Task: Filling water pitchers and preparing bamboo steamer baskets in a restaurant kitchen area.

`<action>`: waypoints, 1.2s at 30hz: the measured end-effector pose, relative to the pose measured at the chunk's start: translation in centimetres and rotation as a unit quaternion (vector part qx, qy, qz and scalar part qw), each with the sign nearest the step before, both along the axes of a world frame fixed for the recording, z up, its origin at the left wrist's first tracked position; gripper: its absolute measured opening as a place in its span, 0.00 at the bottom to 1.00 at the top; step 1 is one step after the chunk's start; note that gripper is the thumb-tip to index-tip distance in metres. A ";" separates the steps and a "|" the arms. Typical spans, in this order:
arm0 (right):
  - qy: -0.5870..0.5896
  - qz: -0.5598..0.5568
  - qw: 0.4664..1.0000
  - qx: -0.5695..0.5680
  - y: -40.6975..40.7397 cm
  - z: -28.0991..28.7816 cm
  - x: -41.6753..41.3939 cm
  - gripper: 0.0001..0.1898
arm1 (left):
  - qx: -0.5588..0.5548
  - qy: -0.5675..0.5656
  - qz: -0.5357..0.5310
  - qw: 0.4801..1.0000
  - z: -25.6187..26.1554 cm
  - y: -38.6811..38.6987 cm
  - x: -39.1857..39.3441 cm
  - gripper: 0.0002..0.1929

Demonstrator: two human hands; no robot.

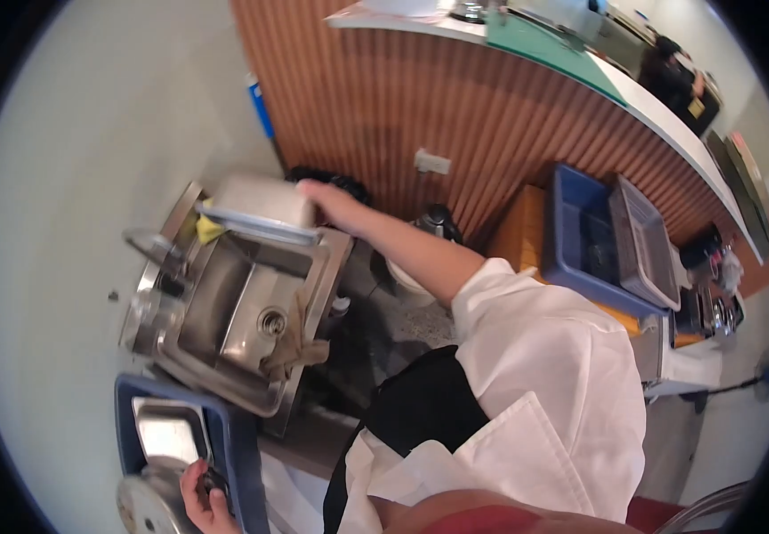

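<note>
My right hand (312, 195) is stretched out to the far edge of a stainless steel sink (251, 307), gripping the end of a steel food pan (257, 200) that lies bottom up. Beside that pan is a yellow cloth or sponge (209, 229). A brown cloth (294, 344) drapes over the sink's near right rim. At the lower left, my left hand (204, 497) is over a blue tub (241, 467), fingers curled near a dark object; whether it holds this is unclear. In the tub are a small steel pan (169, 430) and a round metal lid or pot (151, 504).
A faucet (157, 250) rises at the sink's left side. Beyond stands a ribbed wood counter (384, 100) with an outlet (432, 162). A blue bin (571, 240) and a grey basket (648, 240) are at right. A person in dark clothes (671, 77) is behind the counter.
</note>
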State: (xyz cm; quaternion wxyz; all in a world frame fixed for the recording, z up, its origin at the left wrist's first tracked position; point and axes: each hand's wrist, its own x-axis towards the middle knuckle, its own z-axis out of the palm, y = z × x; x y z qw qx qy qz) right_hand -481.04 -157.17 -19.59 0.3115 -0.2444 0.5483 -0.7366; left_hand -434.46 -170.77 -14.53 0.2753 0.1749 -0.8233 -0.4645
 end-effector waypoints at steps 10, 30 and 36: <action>0.212 -0.404 0.847 -0.273 38.6 26.0 -9.8 0.38 | -0.003 0.092 -0.204 0.975 -1.4 -1.4 -11.4 0.25; -0.077 -0.607 0.762 0.212 77.2 24.0 -11.0 0.36 | 0.022 -0.013 -0.293 0.956 4.1 14.5 -32.5 0.28; 0.090 -0.727 0.573 0.367 80.4 28.2 -10.8 0.42 | 0.019 -0.038 -0.316 0.948 4.5 17.4 -35.2 0.28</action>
